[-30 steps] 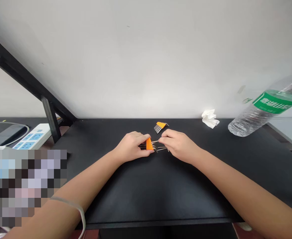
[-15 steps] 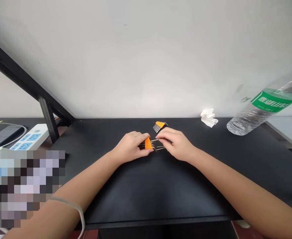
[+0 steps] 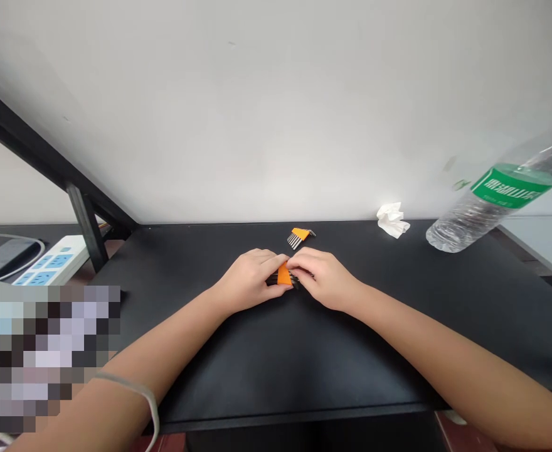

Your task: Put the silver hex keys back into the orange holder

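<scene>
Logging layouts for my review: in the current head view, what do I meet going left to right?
White power strip, left hand, the orange holder it grips, right hand, crumpled white paper, clear bottle with green label.

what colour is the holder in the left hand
The holder in the left hand is orange, seen in the head view.

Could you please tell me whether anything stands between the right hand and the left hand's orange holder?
Nothing visible does: the right hand is at the edge of the orange holder gripped by the left hand. The second orange holder lies beyond, nearer the wall, out of the way.
</scene>
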Demonstrator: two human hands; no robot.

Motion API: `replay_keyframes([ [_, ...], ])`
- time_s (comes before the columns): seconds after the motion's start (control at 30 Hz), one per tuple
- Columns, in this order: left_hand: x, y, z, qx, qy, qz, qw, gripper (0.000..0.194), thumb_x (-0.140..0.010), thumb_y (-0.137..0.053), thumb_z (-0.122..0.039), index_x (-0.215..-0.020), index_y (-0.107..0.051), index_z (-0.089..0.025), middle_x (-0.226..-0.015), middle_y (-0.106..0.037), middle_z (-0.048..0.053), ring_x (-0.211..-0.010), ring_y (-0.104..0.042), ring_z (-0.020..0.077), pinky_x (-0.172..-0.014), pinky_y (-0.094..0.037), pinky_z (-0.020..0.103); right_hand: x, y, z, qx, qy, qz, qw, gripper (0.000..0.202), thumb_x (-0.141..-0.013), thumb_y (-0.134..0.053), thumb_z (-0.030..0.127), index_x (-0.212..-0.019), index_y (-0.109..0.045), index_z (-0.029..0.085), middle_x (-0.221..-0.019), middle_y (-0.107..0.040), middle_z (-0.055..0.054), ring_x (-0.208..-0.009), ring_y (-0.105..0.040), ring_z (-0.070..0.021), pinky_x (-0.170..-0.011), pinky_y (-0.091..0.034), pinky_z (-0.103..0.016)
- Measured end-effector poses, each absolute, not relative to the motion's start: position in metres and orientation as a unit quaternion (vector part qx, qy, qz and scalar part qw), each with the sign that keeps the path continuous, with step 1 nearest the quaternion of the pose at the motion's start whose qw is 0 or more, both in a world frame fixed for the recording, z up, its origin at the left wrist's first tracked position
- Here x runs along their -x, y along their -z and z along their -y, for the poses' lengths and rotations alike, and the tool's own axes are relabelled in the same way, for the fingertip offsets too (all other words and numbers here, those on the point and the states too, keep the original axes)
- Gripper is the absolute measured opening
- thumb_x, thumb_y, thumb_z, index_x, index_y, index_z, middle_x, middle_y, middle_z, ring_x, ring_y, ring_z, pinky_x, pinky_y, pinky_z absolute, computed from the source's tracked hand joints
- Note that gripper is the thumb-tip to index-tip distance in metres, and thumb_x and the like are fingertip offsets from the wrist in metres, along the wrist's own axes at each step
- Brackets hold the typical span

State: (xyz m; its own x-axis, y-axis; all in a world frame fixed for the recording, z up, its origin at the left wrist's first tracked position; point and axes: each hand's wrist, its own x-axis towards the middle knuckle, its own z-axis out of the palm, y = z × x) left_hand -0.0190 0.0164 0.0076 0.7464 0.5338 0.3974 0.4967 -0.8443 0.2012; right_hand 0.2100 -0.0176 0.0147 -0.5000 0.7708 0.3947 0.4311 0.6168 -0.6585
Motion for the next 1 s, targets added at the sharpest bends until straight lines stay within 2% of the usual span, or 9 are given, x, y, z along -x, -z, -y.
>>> replay_keyframes([
  [0.17,0.023,-0.003,-0.018,-0.921,-0.264,-0.284,0.032,0.048,-0.094,-0.066,-0.041,-0.136,-0.056,-0.020,-0.089,-0.070,0.005,-0.079,-0.067,0.0191,-0.077,-0.053,0.033,-0.207,-0.010,0.013,0.426,-0.448,0.698,0.363,0.011,-0.094,-0.060,0.021,-0.097,-0.070,0.021,-0.094,-0.070,-0.002,-0.079,-0.063,-0.0151,-0.073,-0.051,-0.030],
  [0.27,0.025,0.001,-0.019,-0.918,-0.270,-0.287,0.044,0.057,-0.095,-0.066,-0.040,-0.145,-0.050,-0.020,-0.086,-0.068,0.004,-0.078,-0.066,0.0189,-0.077,-0.054,0.033,-0.209,-0.006,0.007,0.411,-0.540,0.643,0.355,0.014,-0.095,-0.063,0.030,-0.096,-0.072,0.019,-0.086,-0.070,-0.002,-0.075,-0.062,-0.0148,-0.073,-0.052,-0.031],
  [0.47,0.022,0.001,-0.018,-0.908,-0.269,-0.293,0.133,0.064,-0.096,-0.064,-0.030,-0.155,-0.040,-0.026,-0.101,-0.071,0.004,-0.086,-0.066,0.0168,-0.079,-0.056,0.030,-0.209,-0.001,0.004,0.402,-0.587,0.595,0.374,0.019,-0.092,-0.067,0.036,-0.092,-0.071,0.017,-0.076,-0.067,-0.001,-0.067,-0.060,-0.0125,-0.066,-0.051,-0.028],
  [0.7,0.022,0.000,-0.016,-0.888,-0.258,-0.322,0.203,0.063,-0.091,-0.065,-0.028,-0.152,-0.046,-0.025,-0.118,-0.073,0.005,-0.095,-0.071,0.0170,-0.083,-0.060,0.029,-0.208,0.000,0.004,0.405,-0.627,0.558,0.362,0.022,-0.089,-0.072,0.038,-0.093,-0.073,0.017,-0.069,-0.067,-0.001,-0.062,-0.061,-0.0122,-0.059,-0.050,-0.025],
  [0.8,0.023,0.002,-0.017,-0.890,-0.263,-0.324,0.184,0.061,-0.090,-0.067,-0.030,-0.148,-0.051,-0.025,-0.112,-0.075,0.004,-0.090,-0.072,0.0164,-0.080,-0.060,0.028,-0.210,-0.003,0.005,0.439,-0.584,0.609,0.310,0.026,-0.094,-0.065,0.041,-0.097,-0.076,0.017,-0.061,-0.064,0.001,-0.054,-0.058,-0.0122,-0.055,-0.047,-0.025],
  [0.87,0.024,0.003,-0.018,-0.892,-0.269,-0.324,0.167,0.059,-0.090,-0.068,-0.032,-0.146,-0.053,-0.025,-0.107,-0.076,0.003,-0.086,-0.072,0.0155,-0.078,-0.060,0.027,-0.214,-0.006,0.006,0.455,-0.508,0.673,0.286,0.028,-0.098,-0.058,0.039,-0.099,-0.077,0.019,-0.062,-0.064,0.001,-0.052,-0.056,-0.0120,-0.054,-0.045,-0.026],
  [1.0,0.026,0.003,-0.021,-0.884,-0.267,-0.347,0.166,0.062,-0.092,-0.066,-0.037,-0.150,-0.048,-0.024,-0.105,-0.075,0.004,-0.082,-0.072,0.0154,-0.078,-0.061,0.029,-0.229,-0.011,0.003,0.419,-0.256,0.825,0.279,0.018,-0.096,-0.058,0.019,-0.092,-0.075,0.019,-0.092,-0.070,-0.004,-0.079,-0.064,-0.0155,-0.071,-0.048,-0.029],
])
